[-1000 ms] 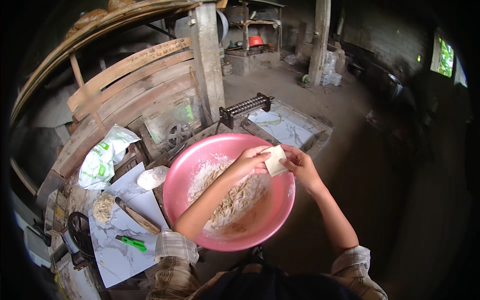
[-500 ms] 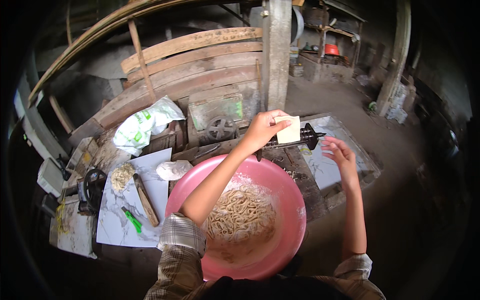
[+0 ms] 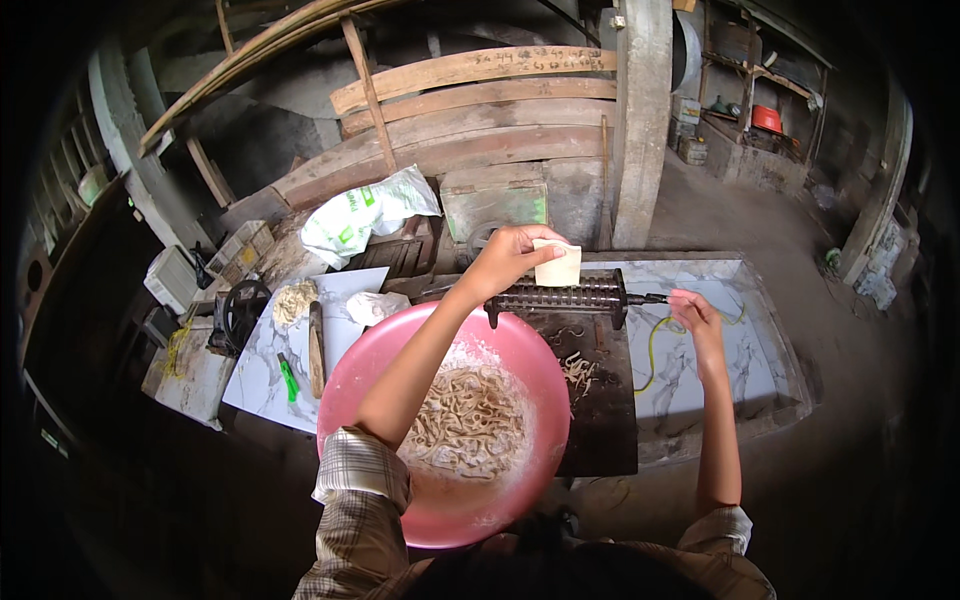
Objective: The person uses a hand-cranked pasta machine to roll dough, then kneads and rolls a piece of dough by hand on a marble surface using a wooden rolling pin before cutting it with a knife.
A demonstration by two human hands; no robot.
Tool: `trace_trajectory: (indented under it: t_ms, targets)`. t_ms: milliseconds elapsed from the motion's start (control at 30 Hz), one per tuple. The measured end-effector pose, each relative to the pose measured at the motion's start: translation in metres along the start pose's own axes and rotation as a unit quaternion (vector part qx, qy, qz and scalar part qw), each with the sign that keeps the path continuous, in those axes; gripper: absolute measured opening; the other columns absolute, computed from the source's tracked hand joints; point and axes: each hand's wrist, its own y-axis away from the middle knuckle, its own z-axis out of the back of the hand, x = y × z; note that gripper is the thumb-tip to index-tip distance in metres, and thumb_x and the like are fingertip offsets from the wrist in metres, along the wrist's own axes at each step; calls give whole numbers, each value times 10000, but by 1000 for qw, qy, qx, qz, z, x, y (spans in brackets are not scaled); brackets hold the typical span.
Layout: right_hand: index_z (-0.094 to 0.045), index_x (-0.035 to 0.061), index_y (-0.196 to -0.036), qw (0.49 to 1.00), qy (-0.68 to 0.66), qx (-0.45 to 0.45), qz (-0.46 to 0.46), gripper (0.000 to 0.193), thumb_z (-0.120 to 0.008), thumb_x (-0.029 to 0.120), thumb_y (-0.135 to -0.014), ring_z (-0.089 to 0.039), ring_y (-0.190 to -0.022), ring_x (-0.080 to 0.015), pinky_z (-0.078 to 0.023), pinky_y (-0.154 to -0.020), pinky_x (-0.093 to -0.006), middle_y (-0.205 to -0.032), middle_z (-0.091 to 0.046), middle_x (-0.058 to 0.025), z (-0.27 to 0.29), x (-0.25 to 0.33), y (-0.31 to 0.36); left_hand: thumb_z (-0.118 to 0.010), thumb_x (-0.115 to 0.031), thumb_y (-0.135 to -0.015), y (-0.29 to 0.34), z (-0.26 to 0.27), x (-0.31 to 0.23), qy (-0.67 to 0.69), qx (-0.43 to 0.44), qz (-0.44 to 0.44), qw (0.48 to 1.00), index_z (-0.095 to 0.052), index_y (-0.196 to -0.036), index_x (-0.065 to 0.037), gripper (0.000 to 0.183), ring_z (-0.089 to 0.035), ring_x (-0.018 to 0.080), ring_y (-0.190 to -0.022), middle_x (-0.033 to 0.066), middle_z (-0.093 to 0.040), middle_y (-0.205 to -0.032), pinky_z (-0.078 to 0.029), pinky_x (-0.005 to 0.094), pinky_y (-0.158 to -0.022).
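Observation:
My left hand (image 3: 515, 262) pinches a small pale dough sheet (image 3: 558, 265) upright above a dark noodle-cutting machine (image 3: 560, 298) with ridged rollers. The sheet's lower edge meets the top of the rollers; whether it is between them I cannot tell. At the machine's right end, my right hand (image 3: 697, 318) has its fingers closed at the tip of the crank handle (image 3: 648, 298). Below and to the left stands a pink basin (image 3: 345, 400) holding floury cut noodles (image 3: 468, 420). Loose noodle scraps (image 3: 578, 372) lie on the dark board (image 3: 610, 430) under the machine.
Left of the basin, a marbled board (image 3: 262, 370) bears a dough lump (image 3: 296, 301), a wooden stick (image 3: 317, 350), a green-handled knife (image 3: 288, 378) and a white plastic bag (image 3: 376, 307). A yellow cord (image 3: 652, 352) crosses the marbled surface at right. Behind stands a concrete post (image 3: 640, 120).
The view has swung left. My right fingers, apart beside the crank before, are now closed at its tip. My left hand keeps the dough sheet over the rollers.

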Motion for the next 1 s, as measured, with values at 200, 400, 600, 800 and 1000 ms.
trace_trajectory:
  t_ms: [200, 400, 600, 800, 1000]
  targets:
    - [-559, 24, -1175, 983, 155, 28, 99, 372, -484, -41, -817, -527, -1109, -219, -369, -987, -312, -1137, -595, -111, 4, -35, -25, -612, -149, -887, 1, -7, 4, -9, -36, -7, 999, -647, -1008, 9, 202, -599, 73, -799, 45, -668, -882, -489, 234, -724]
    - [-531, 17, -1188, 904, 362, 11, 228, 472, -554, -80, -727, -470, -1136, -353, -342, -1018, -385, -1201, -533, -155, -17, -60, -33, -610, -174, -894, 3, -8, -1, -29, -40, 25, 998, -634, -1027, 10, 228, -582, 63, -824, 27, -655, -912, -466, 222, -747]
    - [-542, -9, -872, 859, 471, 21, 202, 183, -600, 154, -813, -562, -822, -380, -412, -828, -483, -796, -593, -201, -30, -66, -8, -612, -172, -892, -4, -9, 8, -15, -34, 5, 999, -634, -1017, 22, 232, -581, 62, -818, 28, -656, -905, -467, 219, -742]
    - [-514, -1, -819, 860, 485, 76, 136, 205, -614, 178, -812, -616, -682, -346, -485, -650, -447, -733, -625, -171, -24, -18, 59, -608, -168, -894, 1, -4, 16, -14, -29, 28, 999, -628, -1027, 23, 234, -580, 61, -828, 31, -656, -912, -469, 223, -743]
    - [-513, 19, -821, 826, 522, 92, 194, 161, -624, 127, -775, -616, -587, -321, -490, -551, -419, -667, -614, -151, -3, 35, 85, -631, -158, -877, -2, -7, 14, 8, -17, 18, 1000, -624, -1063, -13, 235, -579, 68, -832, 30, -647, -922, -468, 224, -728]
